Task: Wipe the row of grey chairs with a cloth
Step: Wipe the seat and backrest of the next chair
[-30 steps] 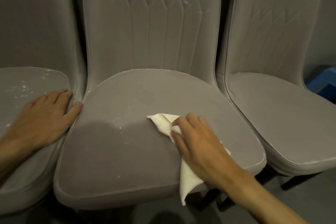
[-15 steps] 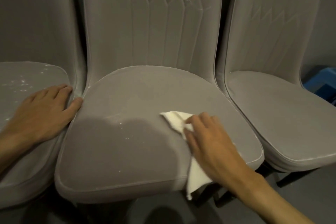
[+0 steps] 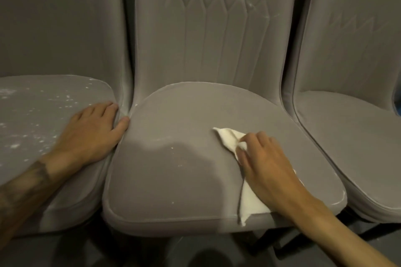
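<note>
- Three grey chairs side by side, seats close together: left chair (image 3: 43, 119), middle chair (image 3: 184, 169), right chair (image 3: 358, 136)
- Cloth (image 3: 227, 138): white, crumpled, lying on the right half of the middle chair's seat; one pointed corner reaches toward the seat's centre, the other end hangs over the front edge
- Right hand (image 3: 267, 162): palm down on top of the cloth, fingers curled over a bunched fold and gripping it against the seat; forearm comes in from the lower right
- Left hand (image 3: 91, 134): flat and relaxed, fingers straight, holding nothing; rests on the right edge of the left chair's seat, thumb across the gap and touching the middle seat's rim
- White specks (image 3: 15, 145): many, scattered over the left chair's seat; only a few small ones on the front of the middle seat
- Middle backrest: stitched pointed pattern, faint pale smears at its upper right
- Right chair's seat looks plain grey, with a pale line along its edge
- Broad shadow covers the front of the middle seat
</note>
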Tool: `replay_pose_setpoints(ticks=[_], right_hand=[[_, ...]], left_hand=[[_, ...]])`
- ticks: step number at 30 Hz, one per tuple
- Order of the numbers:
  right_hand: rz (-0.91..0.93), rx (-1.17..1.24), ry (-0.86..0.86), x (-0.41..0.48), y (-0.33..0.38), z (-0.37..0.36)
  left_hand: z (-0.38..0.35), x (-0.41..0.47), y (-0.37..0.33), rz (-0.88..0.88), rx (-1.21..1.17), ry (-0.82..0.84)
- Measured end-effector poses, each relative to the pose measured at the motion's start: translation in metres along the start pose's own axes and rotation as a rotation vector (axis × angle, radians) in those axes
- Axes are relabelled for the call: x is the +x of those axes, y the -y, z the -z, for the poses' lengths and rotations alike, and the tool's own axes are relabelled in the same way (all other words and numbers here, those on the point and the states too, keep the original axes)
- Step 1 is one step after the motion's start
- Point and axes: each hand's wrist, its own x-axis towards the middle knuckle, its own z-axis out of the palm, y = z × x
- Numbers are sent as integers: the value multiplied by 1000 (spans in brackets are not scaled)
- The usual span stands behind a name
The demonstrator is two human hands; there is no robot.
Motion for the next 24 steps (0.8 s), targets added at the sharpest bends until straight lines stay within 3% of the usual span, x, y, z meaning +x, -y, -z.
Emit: replay_pose_setpoints(ticks=[5,8,12,14,18,20,24], right_hand=[[205,69,31,18,63,-33],[308,112,31,37,57,-37],[111,-89,57,96,35,-38],[120,-128,68,107,53,-43],[512,104,45,66,95,-49],[583,208,112,56,95,-42],[397,59,145,104,79,-44]], left_hand=[[2,-1,-3,10,0,17],[2,-1,-2,17,-7,22],[2,-3,-4,29,-11,22],[3,-3,-5,30,-13,22],[2,-2,-4,22,-6,25],[1,-2,-3,22,-1,25],[1,-3,-4,19,-12,12]])
